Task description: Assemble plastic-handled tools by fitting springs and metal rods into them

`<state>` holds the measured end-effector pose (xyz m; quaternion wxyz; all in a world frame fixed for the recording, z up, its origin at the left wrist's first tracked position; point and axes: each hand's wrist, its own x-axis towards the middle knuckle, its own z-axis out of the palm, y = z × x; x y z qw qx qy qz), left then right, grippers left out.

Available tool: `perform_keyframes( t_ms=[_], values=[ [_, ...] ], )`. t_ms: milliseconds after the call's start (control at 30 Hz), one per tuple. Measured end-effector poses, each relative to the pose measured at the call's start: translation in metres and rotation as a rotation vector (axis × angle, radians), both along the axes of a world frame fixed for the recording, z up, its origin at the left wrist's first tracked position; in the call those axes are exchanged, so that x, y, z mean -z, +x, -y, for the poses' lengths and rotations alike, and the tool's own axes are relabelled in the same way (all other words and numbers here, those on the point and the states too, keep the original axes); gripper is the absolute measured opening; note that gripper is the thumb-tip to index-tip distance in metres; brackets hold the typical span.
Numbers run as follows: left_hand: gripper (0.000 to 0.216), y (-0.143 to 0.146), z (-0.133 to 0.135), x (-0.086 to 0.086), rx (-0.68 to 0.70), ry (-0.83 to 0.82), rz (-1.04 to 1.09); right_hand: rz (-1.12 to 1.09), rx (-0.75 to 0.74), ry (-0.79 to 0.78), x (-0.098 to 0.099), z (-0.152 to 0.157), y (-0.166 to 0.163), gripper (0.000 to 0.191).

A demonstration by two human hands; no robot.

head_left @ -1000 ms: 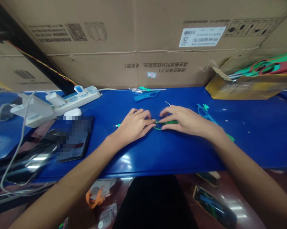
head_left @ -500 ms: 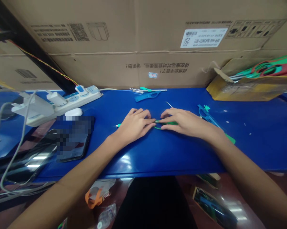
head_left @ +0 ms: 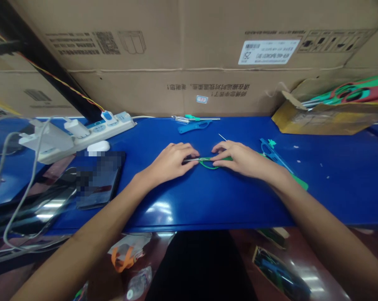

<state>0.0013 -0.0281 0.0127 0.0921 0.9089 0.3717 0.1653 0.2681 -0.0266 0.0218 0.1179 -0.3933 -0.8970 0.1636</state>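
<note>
On the blue table (head_left: 207,200) both my hands meet over a small pair of green-handled scissors (head_left: 209,162). My left hand (head_left: 171,161) lies with fingers curled and pinches the metal blade end. My right hand (head_left: 239,158) presses closed fingers on the green handle, whose loop shows below the fingertips. A thin white pin (head_left: 222,136) lies just behind my right hand.
Blue scissor parts (head_left: 272,151) lie right of my right hand, more blue and teal parts (head_left: 193,122) at the back. A power strip (head_left: 82,131) with chargers, a phone (head_left: 97,179) and cables sit left. Cardboard boxes (head_left: 189,54) wall the back; an open box of scissors (head_left: 333,108) is right.
My left hand has slid left and closed on the blade end, baring the metal blades and the green loop between the hands. My right hand has stayed on the handle.
</note>
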Motion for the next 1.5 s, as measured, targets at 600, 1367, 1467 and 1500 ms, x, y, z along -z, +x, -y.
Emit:
perform_keyframes(
  t_ms=[600, 1367, 1467, 1500],
  values=[
    [0.026, -0.01, -0.003, -0.008, 0.072, 0.205, -0.186, 0.069, 0.024, -0.034, -0.011, 0.003, -0.006, 0.023],
    [0.021, -0.009, -0.01, 0.001, -0.03, -0.125, 0.168, 0.059, 0.026, -0.008, -0.012, 0.005, -0.01, 0.024],
    [0.02, -0.005, -0.007, -0.001, -0.062, -0.091, 0.116, 0.055, 0.017, 0.0, -0.011, 0.004, -0.011, 0.023],
    [0.02, -0.003, -0.006, -0.002, -0.065, -0.058, 0.088, 0.048, 0.01, 0.003, -0.011, 0.004, -0.011, 0.023]
  ],
)
